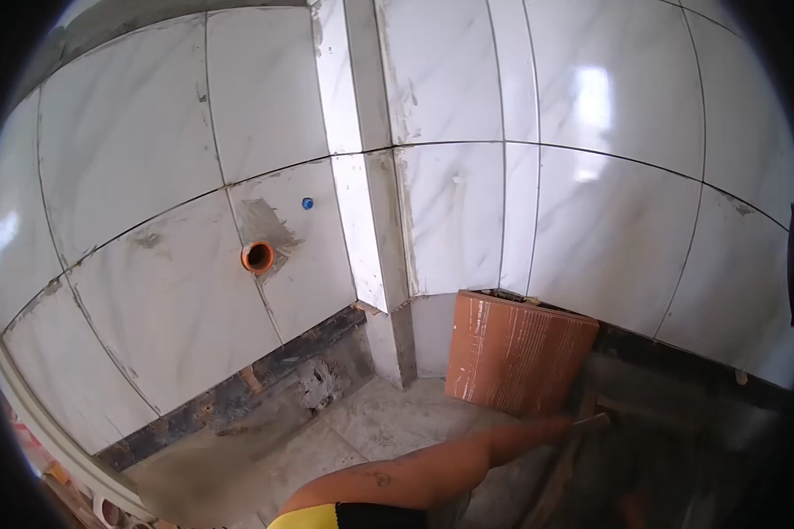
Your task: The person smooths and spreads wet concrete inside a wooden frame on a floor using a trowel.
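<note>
My left arm, with a yellow and black sleeve (326, 517), reaches from the bottom toward the lower right. At its end my left hand (551, 429) is smeared by motion, and I cannot tell how its fingers are set. A thin pale strip (593, 419) shows right at the fingertips. Just above the hand, a reddish-brown ribbed tile (520, 353) leans against the wall, with whitish streaks across its face. Dark, blurred shapes fill the area right of the hand. My right hand does not show.
White marbled tiles (609, 229) cover both walls, and a boxed-out column (384, 229) runs down the corner. An orange pipe end (258, 257) and a blue plug (307, 204) sit in the left wall. Below is a dusty tiled floor (375, 423).
</note>
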{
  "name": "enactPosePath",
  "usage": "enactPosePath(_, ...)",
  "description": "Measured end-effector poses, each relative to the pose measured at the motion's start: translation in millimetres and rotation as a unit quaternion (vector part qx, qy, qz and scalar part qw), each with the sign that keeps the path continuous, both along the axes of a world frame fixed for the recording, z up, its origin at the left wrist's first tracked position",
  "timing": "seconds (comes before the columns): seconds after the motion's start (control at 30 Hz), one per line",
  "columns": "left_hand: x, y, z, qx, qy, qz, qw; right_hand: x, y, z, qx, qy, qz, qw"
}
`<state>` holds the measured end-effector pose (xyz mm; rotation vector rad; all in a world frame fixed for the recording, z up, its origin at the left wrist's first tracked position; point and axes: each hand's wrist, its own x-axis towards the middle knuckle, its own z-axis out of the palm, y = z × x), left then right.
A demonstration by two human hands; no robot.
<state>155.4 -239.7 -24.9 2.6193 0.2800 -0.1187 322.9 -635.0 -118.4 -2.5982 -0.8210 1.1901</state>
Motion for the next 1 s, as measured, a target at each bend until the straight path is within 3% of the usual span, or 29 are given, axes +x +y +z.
enactPosePath(0.03,7.4,0.9,-20.5,0.081,0.004,-0.020,0.996,-24.1,4.1,18.3,0.001,-0.004,0.010,1.000)
enactPosePath(0.1,10.3,-5.4,-19.8,0.036,0.001,0.005,0.999,-68.7,1.9,37.5,-0.078,-0.130,-0.056,0.987)
enactPosePath(0.13,10.9,-4.6,-18.0,0.014,0.001,0.013,1.000,-78.4,10.9,63.0,-0.084,-0.122,-0.062,0.987)
enactPosePath(0.2,10.7,-2.2,-16.5,-0.015,0.002,0.024,1.000,-85.9,19.5,124.4,-0.085,-0.037,-0.176,0.980)
enactPosePath(0.23,10.2,-2.7,-16.0,-0.025,0.004,0.027,0.999,-66.6,2.2,59.7,0.036,-0.217,-0.140,0.965)
enactPosePath(0.3,8.3,-1.0,-12.9,-0.054,0.007,0.030,0.998,-60.0,-27.6,13.0,0.136,-0.389,-0.106,0.905)
enactPosePath(0.37,13.9,3.1,-17.1,-0.076,-0.006,0.031,0.997,-73.7,6.8,81.3,-0.039,-0.214,-0.018,0.976)
enactPosePath(0.47,25.9,1.4,-26.1,-0.038,-0.044,0.002,0.998,-105.0,-8.7,97.9,-0.073,-0.173,-0.093,0.978)
enactPosePath(0.5,27.6,12.1,-27.8,-0.007,-0.067,-0.001,0.998,-56.8,-79.7,-23.0,0.160,-0.228,-0.052,0.959)
enactPosePath(0.57,35.3,20.7,-53.7,0.031,-0.078,-0.012,0.996,-56.5,-45.4,19.5,0.107,-0.129,-0.072,0.983)
enactPosePath(0.63,27.9,40.2,-65.5,0.033,-0.089,-0.006,0.995,-54.4,-18.7,17.2,0.069,-0.292,-0.062,0.952)
enactPosePath(0.67,29.9,40.6,-78.1,0.022,-0.096,-0.007,0.995,-65.5,1.5,36.1,0.074,-0.439,0.077,0.892)
enactPosePath(0.7,29.6,41.7,-92.4,0.010,-0.097,-0.004,0.995,-73.9,11.2,38.1,0.045,-0.498,0.054,0.864)
enactPosePath(0.73,26.3,45.3,-92.3,-0.036,-0.193,-0.032,0.980,-78.5,12.4,37.7,0.038,-0.479,0.036,0.876)
enactPosePath(0.8,28.8,39.5,-89.1,-0.106,-0.207,-0.053,0.971,-102.3,22.6,92.0,0.010,-0.253,-0.114,0.961)
enactPosePath(0.83,24.2,32.5,-64.6,-0.110,-0.205,-0.028,0.972,-108.5,18.6,124.2,-0.002,-0.258,-0.115,0.959)
enactPosePath(0.9,29.1,28.7,-74.0,-0.121,-0.203,-0.018,0.971,-128.3,15.4,149.4,-0.033,-0.013,-0.241,0.970)
enactPosePath(0.93,25.9,29.6,-76.3,-0.123,-0.196,-0.007,0.973,-117.4,12.3,131.9,-0.037,-0.012,-0.238,0.971)
enactPosePath(1.0,24.6,28.2,-75.7,-0.133,-0.190,-0.005,0.973,-87.7,7.9,81.2,-0.036,-0.326,-0.076,0.942)
